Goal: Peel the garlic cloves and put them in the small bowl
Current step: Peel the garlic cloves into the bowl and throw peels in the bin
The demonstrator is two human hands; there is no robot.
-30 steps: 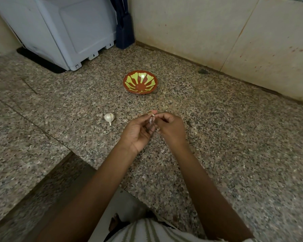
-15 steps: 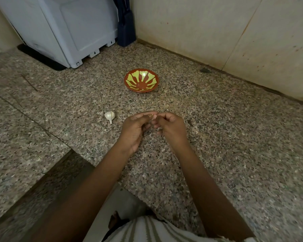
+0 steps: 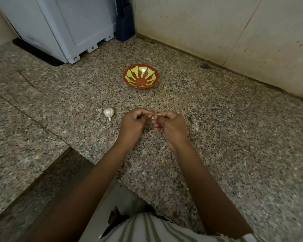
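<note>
A small red bowl with a yellow-green petal pattern sits on the granite counter ahead of my hands; nothing shows inside it. A white garlic bulb lies on the counter just left of my left hand. My left hand and my right hand meet in front of me, fingertips pinching a small garlic clove between them. Most of the clove is hidden by my fingers. A thin strip of skin hangs below my right fingers.
A white appliance stands at the back left, with a dark blue object beside it in the corner. A tiled wall runs along the back right. The counter's front edge drops off at the lower left. Bits of skin lie scattered on the counter.
My hands have stayed together on the clove, fingers shifting slightly. A strip of skin now hangs under my right fingers. The view has shifted a little.
</note>
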